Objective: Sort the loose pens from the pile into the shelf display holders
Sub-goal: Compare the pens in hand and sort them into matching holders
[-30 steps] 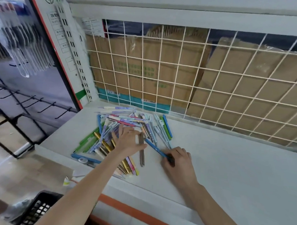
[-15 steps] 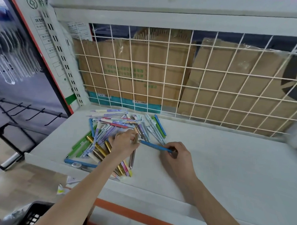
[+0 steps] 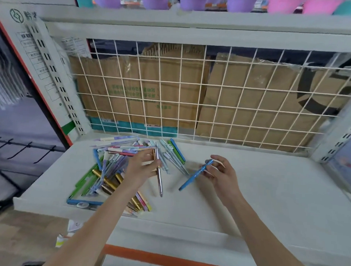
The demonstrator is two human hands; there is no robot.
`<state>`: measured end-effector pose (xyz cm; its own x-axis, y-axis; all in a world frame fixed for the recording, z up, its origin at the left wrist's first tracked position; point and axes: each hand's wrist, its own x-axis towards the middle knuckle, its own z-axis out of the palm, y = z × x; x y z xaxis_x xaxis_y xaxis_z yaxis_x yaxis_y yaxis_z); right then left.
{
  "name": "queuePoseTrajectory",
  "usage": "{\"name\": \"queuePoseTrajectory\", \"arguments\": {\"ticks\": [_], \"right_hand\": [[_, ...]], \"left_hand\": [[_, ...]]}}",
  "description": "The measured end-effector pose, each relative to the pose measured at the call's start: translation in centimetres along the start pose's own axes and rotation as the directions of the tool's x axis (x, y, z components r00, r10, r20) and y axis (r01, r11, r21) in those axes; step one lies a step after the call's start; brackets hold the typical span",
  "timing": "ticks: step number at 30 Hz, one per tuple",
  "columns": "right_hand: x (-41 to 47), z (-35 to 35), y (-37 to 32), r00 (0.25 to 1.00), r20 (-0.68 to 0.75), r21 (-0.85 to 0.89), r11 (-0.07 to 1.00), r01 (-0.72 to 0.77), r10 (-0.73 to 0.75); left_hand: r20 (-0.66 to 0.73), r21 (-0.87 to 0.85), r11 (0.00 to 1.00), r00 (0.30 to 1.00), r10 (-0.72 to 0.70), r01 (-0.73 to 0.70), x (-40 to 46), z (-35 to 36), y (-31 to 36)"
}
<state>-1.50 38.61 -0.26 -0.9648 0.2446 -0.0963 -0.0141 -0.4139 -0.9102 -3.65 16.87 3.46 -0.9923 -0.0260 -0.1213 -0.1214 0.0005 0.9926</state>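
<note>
A pile of loose pens (image 3: 111, 166), green, blue, gold and pastel, lies on the left part of the white shelf (image 3: 258, 195). My left hand (image 3: 141, 167) is raised just above the pile's right edge and grips a silver pen (image 3: 159, 178) that hangs tip down. To the right, my right hand (image 3: 221, 174) pinches the upper end of a blue pen (image 3: 195, 176), which slants down to the left above the shelf. On the shelf above stand purple, pink and teal cups (image 3: 155, 0).
A white wire grid (image 3: 211, 94) backs the shelf, with cardboard boxes (image 3: 142, 88) behind it. A slotted upright (image 3: 53, 75) rises at the left. Black hooks (image 3: 21, 149) jut out at far left. An orange strip (image 3: 166, 258) runs under the shelf front.
Both hands have lifted their pens off the shelf: the silver pen now hangs upright, the blue pen has swung to a steep slant. My view has tilted up to show the cups.
</note>
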Motion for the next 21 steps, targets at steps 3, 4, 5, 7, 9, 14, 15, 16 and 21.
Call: {"name": "queuePoseTrajectory", "arguments": {"ticks": [3, 4, 5, 7, 9, 14, 15, 16, 21], "right_hand": [[-0.8, -1.6, -1.6, 0.997, -0.046, -0.031, 0.997, 0.065, -0.067], [-1.2, -2.2, -2.2, 0.994, -0.069, -0.041, 0.996, 0.084, -0.086], [-1.7, -2.9, -2.8, 0.991, -0.086, -0.049, 0.994, 0.100, -0.104], [-2.8, -4.5, -4.2, 0.984, -0.111, -0.075, 0.989, 0.130, -0.138], [-4.0, -6.1, -5.4, 0.977, -0.137, -0.113, 0.983, 0.147, -0.162], [-6.9, -10.9, -7.9, 0.955, -0.205, -0.144, 0.972, 0.188, -0.215], [-7.5, -11.9, -8.4, 0.949, -0.216, -0.139, 0.970, 0.201, -0.228], [-8.0, -13.0, -8.9, 0.944, -0.227, -0.129, 0.968, 0.215, -0.239], [-10.7, -18.7, -11.6, 0.923, -0.279, -0.078, 0.964, 0.253, -0.265]], "left_hand": [[0.085, -0.111, 0.993, 0.996, -0.017, 0.026, -0.9, 2.2, 0.1], [0.125, -0.137, 0.990, 0.992, -0.018, 0.035, -1.3, 3.0, -0.1], [0.169, -0.151, 0.988, 0.985, -0.016, 0.042, -1.8, 3.9, -0.2], [0.253, -0.169, 0.984, 0.967, -0.008, 0.052, -2.8, 5.7, -0.5], [0.304, -0.184, 0.981, 0.953, -0.004, 0.063, -3.7, 7.6, -0.8], [0.374, -0.158, 0.985, 0.927, -0.011, 0.075, -6.0, 12.7, -0.9], [0.388, -0.144, 0.987, 0.922, -0.010, 0.071, -6.6, 13.7, -0.8], [0.399, -0.131, 0.989, 0.917, -0.009, 0.066, -7.2, 14.8, -0.7], [0.450, -0.061, 0.998, 0.892, 0.035, -0.008, -10.9, 21.1, 0.1]]}}
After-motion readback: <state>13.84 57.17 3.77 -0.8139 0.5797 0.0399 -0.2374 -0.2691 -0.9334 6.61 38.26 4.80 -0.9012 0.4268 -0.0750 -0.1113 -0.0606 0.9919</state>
